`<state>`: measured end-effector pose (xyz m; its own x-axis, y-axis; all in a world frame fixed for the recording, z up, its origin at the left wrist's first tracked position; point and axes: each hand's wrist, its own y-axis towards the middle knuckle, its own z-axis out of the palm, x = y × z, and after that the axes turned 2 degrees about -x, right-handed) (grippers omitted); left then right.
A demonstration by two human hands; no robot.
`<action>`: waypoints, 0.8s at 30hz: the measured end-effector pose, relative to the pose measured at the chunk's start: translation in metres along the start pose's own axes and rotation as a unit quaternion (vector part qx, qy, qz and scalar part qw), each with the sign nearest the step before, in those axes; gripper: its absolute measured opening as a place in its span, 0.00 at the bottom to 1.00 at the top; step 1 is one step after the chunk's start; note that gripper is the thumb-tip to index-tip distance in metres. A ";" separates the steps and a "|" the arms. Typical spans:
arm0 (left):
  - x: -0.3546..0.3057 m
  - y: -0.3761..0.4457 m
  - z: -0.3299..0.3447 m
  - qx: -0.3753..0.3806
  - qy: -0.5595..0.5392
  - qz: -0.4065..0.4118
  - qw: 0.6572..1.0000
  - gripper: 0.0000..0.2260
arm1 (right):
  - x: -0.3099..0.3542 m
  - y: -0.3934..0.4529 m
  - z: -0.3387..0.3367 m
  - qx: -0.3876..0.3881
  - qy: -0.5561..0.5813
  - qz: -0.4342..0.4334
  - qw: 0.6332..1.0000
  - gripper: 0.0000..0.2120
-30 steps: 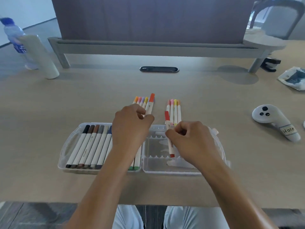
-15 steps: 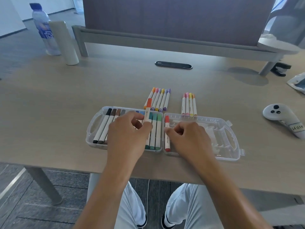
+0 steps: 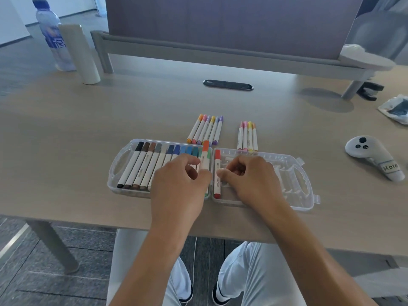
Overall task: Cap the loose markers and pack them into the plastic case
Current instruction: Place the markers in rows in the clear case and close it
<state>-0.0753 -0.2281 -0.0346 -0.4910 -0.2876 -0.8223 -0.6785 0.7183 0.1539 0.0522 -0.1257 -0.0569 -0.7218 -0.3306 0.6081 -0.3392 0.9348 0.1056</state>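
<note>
My left hand (image 3: pixel 176 184) pinches the orange-capped marker (image 3: pixel 204 159) over the plastic case (image 3: pixel 305 195); my right hand (image 3: pixel 249 182) pinches the red marker (image 3: pixel 217 173) inside it. Loose markers (image 3: pixel 206 129) lie at twelve o'clock. Light, rigid, smooth; I'd grip mid-barrel.

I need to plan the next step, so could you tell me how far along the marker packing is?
Done: the case's left half is nearly full of capped markers. In hand: the left hand holds an orange marker over it; the right hand seats a red marker in the right half. Left: two marker groups on the table.
</note>
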 end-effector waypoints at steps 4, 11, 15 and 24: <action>-0.009 -0.007 0.017 0.007 0.043 0.025 0.999 0.11 | -0.021 -0.008 -0.016 -0.059 0.001 0.002 0.998 0.10; -0.012 -0.013 0.051 -0.030 0.154 0.073 0.985 0.09 | -0.044 -0.015 -0.023 -0.089 -0.001 0.011 0.996 0.10; -0.010 -0.016 0.058 -0.030 0.180 0.087 0.979 0.13 | -0.047 -0.016 -0.019 -0.100 -0.011 -0.002 0.995 0.11; -0.005 -0.019 0.060 -0.040 0.227 0.113 0.967 0.11 | -0.051 -0.016 -0.015 -0.113 -0.025 -0.018 0.993 0.12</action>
<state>-0.0269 -0.2023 -0.0663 -0.8080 -0.3906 -0.4410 -0.5574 0.7493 0.3575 0.1034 -0.1214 -0.0782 -0.7427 -0.3650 0.5614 -0.2258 0.9258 0.3033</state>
